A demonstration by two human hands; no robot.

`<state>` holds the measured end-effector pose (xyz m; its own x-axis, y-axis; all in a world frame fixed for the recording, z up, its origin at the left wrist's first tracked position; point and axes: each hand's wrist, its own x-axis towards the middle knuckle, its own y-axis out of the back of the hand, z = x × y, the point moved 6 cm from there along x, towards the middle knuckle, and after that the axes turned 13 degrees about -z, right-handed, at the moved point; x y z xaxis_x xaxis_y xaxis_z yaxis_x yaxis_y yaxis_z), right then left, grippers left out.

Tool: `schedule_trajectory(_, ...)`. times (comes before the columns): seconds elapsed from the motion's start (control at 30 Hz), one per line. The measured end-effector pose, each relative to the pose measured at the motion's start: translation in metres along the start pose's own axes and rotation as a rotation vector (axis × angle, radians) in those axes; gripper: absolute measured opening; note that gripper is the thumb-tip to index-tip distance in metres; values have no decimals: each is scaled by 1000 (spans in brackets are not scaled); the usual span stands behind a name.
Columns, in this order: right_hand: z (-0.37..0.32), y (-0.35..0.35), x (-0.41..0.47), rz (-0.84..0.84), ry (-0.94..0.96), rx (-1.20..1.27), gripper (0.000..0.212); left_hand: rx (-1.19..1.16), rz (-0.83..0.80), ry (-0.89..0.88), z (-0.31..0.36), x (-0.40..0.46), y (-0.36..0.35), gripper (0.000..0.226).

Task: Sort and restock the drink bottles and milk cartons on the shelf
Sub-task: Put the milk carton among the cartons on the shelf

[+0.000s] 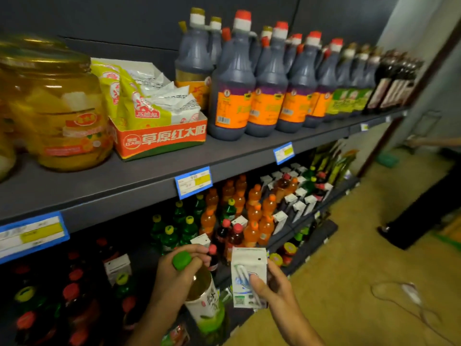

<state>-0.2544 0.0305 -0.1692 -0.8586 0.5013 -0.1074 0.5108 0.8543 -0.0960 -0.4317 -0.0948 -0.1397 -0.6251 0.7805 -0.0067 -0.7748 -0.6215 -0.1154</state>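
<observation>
My left hand [172, 273] grips the neck of a green-capped tea bottle [204, 303] with a white and green label, held upright in front of the lower shelf. My right hand [272, 288] holds a white milk carton [248, 278] with a straw on its side, thumb across its face. Behind them the lower shelf [294, 236] carries mixed drinks: orange soda bottles [257, 216], green bottles with yellow caps [184, 228], dark red-capped bottles [232, 236] and several white milk cartons [296, 203] scattered among them. One carton [117, 265] stands further left.
The upper shelf [149, 176] holds jars of canned fruit [62, 113], an orange box of packets [159, 136] and rows of dark sauce bottles [267, 83]. A person's legs [419, 211] stand on the tan floor at the right. A cable [404, 295] lies on the floor.
</observation>
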Motion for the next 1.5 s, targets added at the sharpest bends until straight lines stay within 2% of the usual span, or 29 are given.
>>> schedule_trajectory(0.17, -3, 41, -5, 142, 27, 33, 76, 57, -106, 11, -4, 21, -39, 38)
schedule_trajectory(0.23, 2, 56, -3, 157, 33, 58, 72, 103, -119, 29, -5, 28, -53, 42)
schedule_trajectory(0.5, 15, 132, 16, 125, 45, 183, 65, 93, 72, 30, -10, 75, -104, 37)
schedule_trajectory(0.63, 11, 189, 27, 136, 46, 222, 52, 187, -17, 0, -7, 113, -154, 30)
schedule_trajectory(0.7, 7, 218, 33, 145, 41, 234, 54, 254, -53, -14, -7, 131, -182, 31)
schedule_trajectory(0.87, -8, 279, 47, 182, 65, 237, 40, 322, -85, 4, -15, 174, -244, 33)
schedule_trajectory(1.13, -13, 356, 66, 246, 55, 226, 43, 306, -96, 14, -24, 245, -325, 36)
schedule_trajectory(1.37, -19, 428, 105, 238, 54, 172, 44, 384, -182, 63, -51, 316, -375, 31)
schedule_trajectory(1.5, -31, 479, 140, 237, 62, 100, 49, 358, -186, 100, -72, 367, -403, 19)
